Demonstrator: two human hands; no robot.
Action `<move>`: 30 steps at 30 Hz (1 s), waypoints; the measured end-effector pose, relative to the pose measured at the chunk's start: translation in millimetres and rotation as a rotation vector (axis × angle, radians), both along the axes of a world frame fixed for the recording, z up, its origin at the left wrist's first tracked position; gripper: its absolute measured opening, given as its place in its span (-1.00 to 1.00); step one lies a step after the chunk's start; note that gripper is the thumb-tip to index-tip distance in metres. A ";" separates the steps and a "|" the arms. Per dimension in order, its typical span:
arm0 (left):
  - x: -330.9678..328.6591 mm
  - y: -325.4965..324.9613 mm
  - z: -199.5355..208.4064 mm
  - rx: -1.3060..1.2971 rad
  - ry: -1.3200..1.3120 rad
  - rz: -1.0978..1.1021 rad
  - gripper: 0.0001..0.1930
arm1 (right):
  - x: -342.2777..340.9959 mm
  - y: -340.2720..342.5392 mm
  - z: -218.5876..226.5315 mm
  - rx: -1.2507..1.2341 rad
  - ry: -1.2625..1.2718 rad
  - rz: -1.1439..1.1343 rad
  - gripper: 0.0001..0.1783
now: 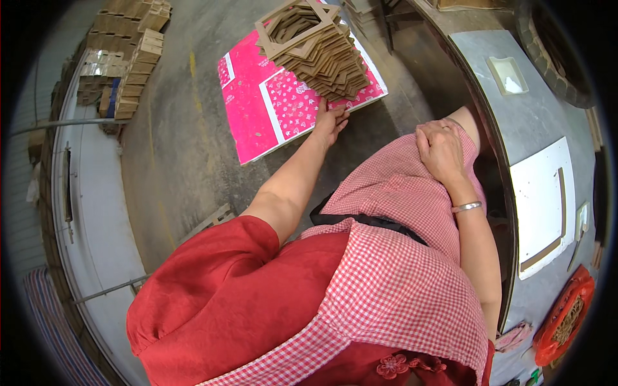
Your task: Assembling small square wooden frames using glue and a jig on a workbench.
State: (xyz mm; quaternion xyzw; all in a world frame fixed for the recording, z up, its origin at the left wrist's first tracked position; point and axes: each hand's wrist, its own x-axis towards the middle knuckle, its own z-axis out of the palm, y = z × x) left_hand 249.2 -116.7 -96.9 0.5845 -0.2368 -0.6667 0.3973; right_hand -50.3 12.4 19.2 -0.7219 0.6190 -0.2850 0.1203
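Note:
A tall, uneven stack of brown square frames (pixel 328 61) rises from a pink patterned board (pixel 248 122) with white edges. At the near edge of this board, just below the stack, is my left hand (pixel 330 123). One finger reaches up to the foot of the stack, while the other fingers curl at the board's edge; their undersides are hidden. My right hand (pixel 442 151) rests on my knee over the red-and-white checked apron (pixel 399 174). Its fingers lie over the cloth and hold nothing.
To the right stands a grey worktable (pixel 547 122), bearing a white board (pixel 537 206) with brown strips, a small white tray (pixel 507 76) and a red basket (pixel 565 315) of small brown pieces. Stacked brown pieces (pixel 138 64) stand far left. A metal rail (pixel 71 123) juts out at left.

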 end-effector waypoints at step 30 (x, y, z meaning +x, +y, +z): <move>-7.7 6.6 -2.1 -0.228 -0.370 -0.048 0.09 | 5.2 4.3 10.4 -0.003 0.122 0.080 -0.69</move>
